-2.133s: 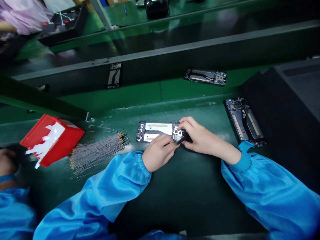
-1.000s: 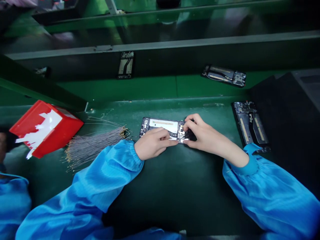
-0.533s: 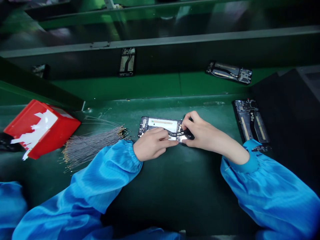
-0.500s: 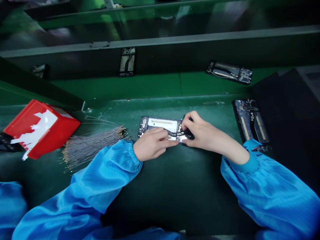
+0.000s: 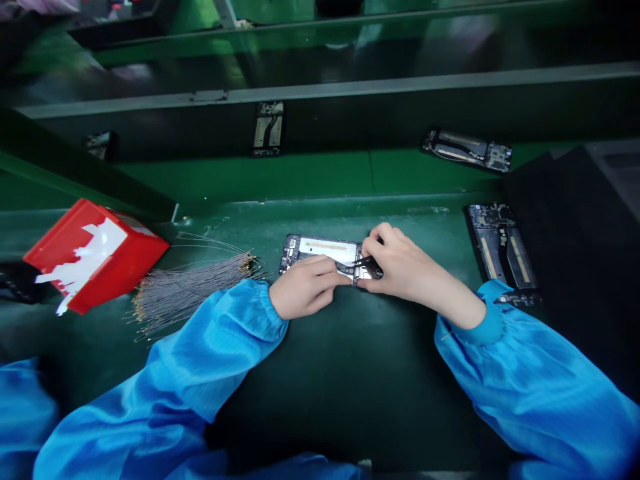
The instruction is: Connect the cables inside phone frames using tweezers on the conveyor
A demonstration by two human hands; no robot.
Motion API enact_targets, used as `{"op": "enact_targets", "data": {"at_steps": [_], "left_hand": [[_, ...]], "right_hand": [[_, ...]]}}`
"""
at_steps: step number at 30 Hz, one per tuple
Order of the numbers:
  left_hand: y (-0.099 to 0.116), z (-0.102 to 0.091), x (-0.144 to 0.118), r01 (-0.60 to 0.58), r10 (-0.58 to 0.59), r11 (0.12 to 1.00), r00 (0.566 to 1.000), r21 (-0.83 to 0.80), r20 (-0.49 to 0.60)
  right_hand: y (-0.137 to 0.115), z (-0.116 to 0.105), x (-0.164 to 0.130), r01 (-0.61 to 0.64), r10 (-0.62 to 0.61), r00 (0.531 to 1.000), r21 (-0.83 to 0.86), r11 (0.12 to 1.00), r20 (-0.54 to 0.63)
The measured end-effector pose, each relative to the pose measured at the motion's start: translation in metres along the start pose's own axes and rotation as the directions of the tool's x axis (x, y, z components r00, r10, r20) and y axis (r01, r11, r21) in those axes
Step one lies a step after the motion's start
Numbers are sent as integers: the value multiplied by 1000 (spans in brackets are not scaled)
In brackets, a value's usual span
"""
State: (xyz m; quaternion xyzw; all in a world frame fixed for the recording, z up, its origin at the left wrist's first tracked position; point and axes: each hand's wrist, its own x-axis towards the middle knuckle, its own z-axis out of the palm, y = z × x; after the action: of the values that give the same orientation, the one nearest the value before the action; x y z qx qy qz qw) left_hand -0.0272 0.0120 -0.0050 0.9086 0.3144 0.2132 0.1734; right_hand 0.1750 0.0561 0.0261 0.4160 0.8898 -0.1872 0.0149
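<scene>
An opened phone [image 5: 330,248] lies flat on the green bench, its circuit boards, pale middle plate and dark flex cable showing. My left hand [image 5: 306,288] rests over its near edge with the fingers bent, the index finger stretched along that edge. At the phone's right end, my right hand [image 5: 400,263] pinches what looks like black tweezers [image 5: 363,261]. Their dark tips reach in over the cable near the right-hand board. My fingers cover part of the phone's right end.
A bundle of thin grey cables [image 5: 187,293] lies left of the phone, beside a red box [image 5: 107,260] with torn white paper. Another opened phone [image 5: 505,250] sits by my right sleeve, next to a black panel [image 5: 575,253]. More opened phones [image 5: 467,150] lie along the back channel.
The view has shifted slightly, so the background sits further right and lower. My right hand has moved a little left over the phone, and the dark tips show more clearly. My left hand stays put.
</scene>
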Motion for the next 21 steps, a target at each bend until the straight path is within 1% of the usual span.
{"op": "enact_targets", "data": {"at_steps": [3, 5, 9, 13, 16, 18, 21], "left_hand": [[0, 0, 0, 29, -30, 995, 999, -96, -12], [-1, 0, 0, 38, -39, 991, 999, -128, -10], [-2, 1, 0, 44, -46, 989, 999, -143, -5], [-2, 1, 0, 40, -41, 991, 999, -128, -9], [-1, 1, 0, 33, -35, 993, 999, -116, -17], [-1, 1, 0, 44, -48, 992, 998, -118, -35], [0, 3, 0, 117, -130, 984, 987, -133, -92]], "right_hand": [[0, 3, 3, -9, 9, 1000, -11, 1000, -10], [0, 4, 4, -11, 11, 1000, -10, 1000, -4], [-1, 2, 5, -7, 7, 1000, -26, 1000, 9], [-7, 0, 7, -35, 37, 999, -110, 993, 20], [-10, 0, 9, -2, 3, 1000, -149, 989, 2], [-10, 1, 10, 35, -35, 999, -134, 990, 5], [-5, 2, 10, 94, -94, 996, -77, 993, 8]]}}
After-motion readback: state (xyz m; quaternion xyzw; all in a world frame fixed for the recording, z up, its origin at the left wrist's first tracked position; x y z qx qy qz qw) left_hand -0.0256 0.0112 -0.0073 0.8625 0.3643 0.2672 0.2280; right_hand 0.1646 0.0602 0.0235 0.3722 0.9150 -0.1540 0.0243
